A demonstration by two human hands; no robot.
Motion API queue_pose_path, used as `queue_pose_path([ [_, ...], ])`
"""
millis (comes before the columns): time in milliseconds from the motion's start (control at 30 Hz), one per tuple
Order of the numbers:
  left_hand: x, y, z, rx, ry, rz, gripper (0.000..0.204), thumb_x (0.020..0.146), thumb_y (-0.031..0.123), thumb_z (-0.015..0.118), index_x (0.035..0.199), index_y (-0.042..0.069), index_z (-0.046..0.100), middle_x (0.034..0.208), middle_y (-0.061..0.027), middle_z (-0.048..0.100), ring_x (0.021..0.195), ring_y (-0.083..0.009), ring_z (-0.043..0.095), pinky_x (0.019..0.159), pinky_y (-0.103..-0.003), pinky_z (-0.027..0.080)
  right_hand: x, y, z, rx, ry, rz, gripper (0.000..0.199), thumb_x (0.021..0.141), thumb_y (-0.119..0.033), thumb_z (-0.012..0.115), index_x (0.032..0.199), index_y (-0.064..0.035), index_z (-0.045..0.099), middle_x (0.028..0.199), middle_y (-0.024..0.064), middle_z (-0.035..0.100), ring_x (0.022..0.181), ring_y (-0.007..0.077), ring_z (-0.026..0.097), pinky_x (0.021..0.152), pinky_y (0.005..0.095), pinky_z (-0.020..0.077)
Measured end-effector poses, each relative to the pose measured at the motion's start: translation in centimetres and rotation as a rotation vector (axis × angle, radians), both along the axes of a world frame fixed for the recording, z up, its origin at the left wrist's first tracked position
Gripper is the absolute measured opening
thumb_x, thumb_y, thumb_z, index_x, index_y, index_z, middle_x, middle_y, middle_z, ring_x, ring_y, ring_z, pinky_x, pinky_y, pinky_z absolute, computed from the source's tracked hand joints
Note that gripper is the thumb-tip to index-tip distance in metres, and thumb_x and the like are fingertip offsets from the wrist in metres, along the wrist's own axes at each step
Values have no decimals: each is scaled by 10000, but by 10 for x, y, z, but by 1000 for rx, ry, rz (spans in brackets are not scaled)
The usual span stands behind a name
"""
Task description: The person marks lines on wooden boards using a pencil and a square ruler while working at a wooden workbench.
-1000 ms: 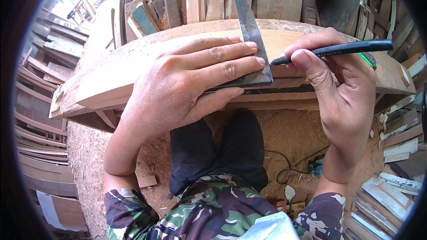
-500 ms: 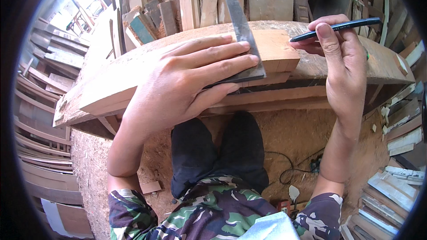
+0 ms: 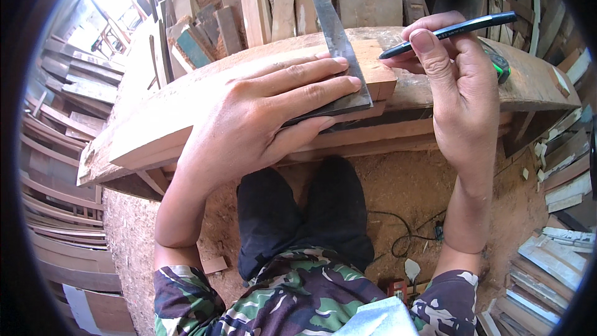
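A long light-brown wooden beam (image 3: 378,70) lies across the workbench in front of me. Across it, near its right end, rests a metal try square (image 3: 336,31), its blade pointing away from me. My left hand (image 3: 242,106) holds the square against the beam, fingers stretched over the top and thumb along the near side. Just right of the beam's end, my right hand (image 3: 460,81) pinches a black pen (image 3: 476,23). The pen's tip points left, close to the wood; whether it touches is unclear.
A green and black tape measure (image 3: 500,66) sits on the curved-looking workbench (image 3: 528,90) behind my right hand. Boards (image 3: 367,0) lean upright beyond the bench. Stacked planks (image 3: 68,242) stand at the left, wood offcuts (image 3: 541,274) at the right. A black cable (image 3: 404,242) lies on the dusty floor.
My right hand has moved left with the pen, and more of the tape measure shows. Less of the beam now sticks out to the right of the try square.
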State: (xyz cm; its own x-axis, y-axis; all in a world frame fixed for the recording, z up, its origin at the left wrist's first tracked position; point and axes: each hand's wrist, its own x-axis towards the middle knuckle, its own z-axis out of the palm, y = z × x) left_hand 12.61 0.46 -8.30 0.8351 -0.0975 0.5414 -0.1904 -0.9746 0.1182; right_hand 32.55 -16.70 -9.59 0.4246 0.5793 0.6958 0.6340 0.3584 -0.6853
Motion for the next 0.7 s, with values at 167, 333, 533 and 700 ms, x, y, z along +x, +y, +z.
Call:
queue_pose_path([
  [167, 1, -1, 0, -17, 6, 7, 470, 923, 180, 784, 1385, 100, 771, 1408, -146, 741, 1292, -373, 718, 1098, -481, 576, 1, -1, -1, 8, -20, -6, 268, 1146, -260, 619, 1157, 4, 666, 1017, 64, 740, 953, 149, 770, 893, 289, 618],
  [333, 1, -2, 0, -27, 3, 4, 469, 923, 200, 784, 1380, 93, 774, 1397, -149, 747, 1298, -377, 717, 1097, -478, 576, 0, -1, 0, -16, -55, -33, 249, 1139, -229, 636, 1154, 15, 679, 1021, 71, 739, 952, 146, 764, 908, 288, 612],
  [533, -1, -2, 1, -38, 12, 18, 469, 914, 189, 786, 1372, 89, 780, 1384, -160, 752, 1294, -379, 719, 1098, -474, 575, -3, 0, 4, -56, -134, -22, 220, 1111, -180, 680, 1132, 34, 728, 1038, 63, 745, 974, 131, 746, 918, 278, 594],
  [700, 1, -3, 1, -63, 13, 8, 471, 904, 176, 791, 1367, 87, 783, 1378, -171, 753, 1287, -383, 721, 1101, -476, 569, -6, 0, 6, -75, -110, -27, 213, 1100, -172, 698, 1127, 35, 742, 1037, 57, 748, 981, 120, 737, 914, 268, 579],
])
